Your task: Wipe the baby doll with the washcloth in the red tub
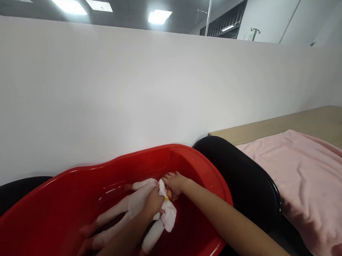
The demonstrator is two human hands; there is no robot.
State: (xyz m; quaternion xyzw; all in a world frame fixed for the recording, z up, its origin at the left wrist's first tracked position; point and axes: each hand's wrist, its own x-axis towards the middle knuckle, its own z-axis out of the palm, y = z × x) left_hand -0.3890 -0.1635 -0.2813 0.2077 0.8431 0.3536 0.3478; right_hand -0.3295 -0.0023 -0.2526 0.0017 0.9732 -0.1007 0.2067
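Note:
A doll (122, 210) with a white cloth body and pinkish limbs lies in a glossy red tub (71, 199), legs pointing lower left. My left hand (153, 202) is closed on a white washcloth (169, 215) and presses it against the doll's chest. Behind the doll's head, my right hand (174, 183) cups it with curled fingers, and the head is mostly hidden.
A black basin (242, 172) sits right of the red tub. A pink towel (307, 175) is spread on a wooden table (301, 122) at the right. A white partition wall (132, 96) runs close behind the tubs.

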